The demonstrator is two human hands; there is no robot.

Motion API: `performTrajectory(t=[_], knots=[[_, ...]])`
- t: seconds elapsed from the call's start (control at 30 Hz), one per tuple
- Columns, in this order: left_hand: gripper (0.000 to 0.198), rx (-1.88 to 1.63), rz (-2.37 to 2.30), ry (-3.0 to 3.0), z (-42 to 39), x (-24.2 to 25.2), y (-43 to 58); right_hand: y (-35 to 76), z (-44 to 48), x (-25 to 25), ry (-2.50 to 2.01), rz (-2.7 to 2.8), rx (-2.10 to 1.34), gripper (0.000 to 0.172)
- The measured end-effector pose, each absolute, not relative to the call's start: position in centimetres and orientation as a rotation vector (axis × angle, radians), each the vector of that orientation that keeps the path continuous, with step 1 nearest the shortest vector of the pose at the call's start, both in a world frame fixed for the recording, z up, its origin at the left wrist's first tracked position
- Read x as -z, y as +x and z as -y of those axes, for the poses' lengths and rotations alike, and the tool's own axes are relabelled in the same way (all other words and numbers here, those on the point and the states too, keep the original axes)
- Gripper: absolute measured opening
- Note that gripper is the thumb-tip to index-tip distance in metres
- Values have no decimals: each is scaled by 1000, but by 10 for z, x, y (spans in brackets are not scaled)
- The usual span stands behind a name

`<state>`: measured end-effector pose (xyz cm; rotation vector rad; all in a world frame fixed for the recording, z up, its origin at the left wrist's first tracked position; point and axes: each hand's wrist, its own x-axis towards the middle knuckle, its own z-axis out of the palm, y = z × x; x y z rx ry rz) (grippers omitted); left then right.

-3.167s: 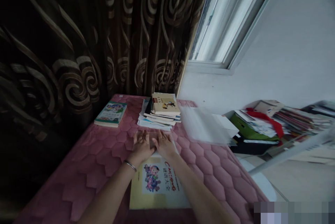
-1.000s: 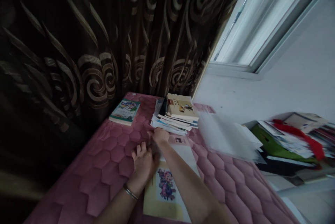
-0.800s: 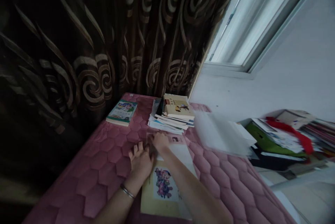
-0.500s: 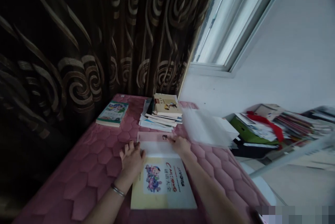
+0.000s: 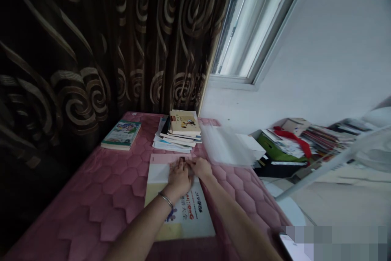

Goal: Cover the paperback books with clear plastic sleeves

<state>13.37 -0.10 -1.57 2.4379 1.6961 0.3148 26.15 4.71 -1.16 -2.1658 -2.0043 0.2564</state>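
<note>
A pale book [image 5: 200, 216] with a cartoon figure and large lettering on its cover lies flat in front of me. Its far end shows a white band and a pink flap [image 5: 160, 158] with a small dark picture. My left hand [image 5: 179, 180], a bracelet at its wrist, lies on the cover with fingers stretched toward that picture, hiding part of the cartoon and lettering. Close beside it, my right hand [image 5: 201, 169] has its fingers bent together at the flap's right edge; their exact hold is partly hidden.
Beyond the book stands a stack of books and papers [image 5: 183, 128]. A green-edged book [image 5: 121, 134] lies at the far left, a translucent sheet [image 5: 224, 145] at the right. Past the pink quilted surface [image 5: 106, 189] are a crowded shelf [image 5: 282, 145] and a phone [image 5: 295, 246].
My left hand has moved from the book's left edge onto its cover, toward my right hand. The right hand stays by the flap's right edge. The whole view has shifted slightly.
</note>
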Motion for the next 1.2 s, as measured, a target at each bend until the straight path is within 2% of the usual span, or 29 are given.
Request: performTrajectory(t=[0.1, 0.3, 0.47, 0.8, 1.2], knots=[[55, -349, -1744, 2429, -1, 24, 137, 270, -51, 11, -2162, 1979, -313, 34], [54, -384, -1739, 2482, -3, 35, 133, 270, -74, 7, -2229, 1860, -333, 40], [54, -444, -1760, 2456, -4, 39, 135, 264, -91, 1, -2270, 1850, -377, 37], [55, -383, -1709, 2447, -1, 30, 131, 273, -52, 3, -2207, 1950, -391, 32], [56, -400, -1711, 2449, 0, 33, 132, 252, -65, -4, -2250, 1872, -364, 39]])
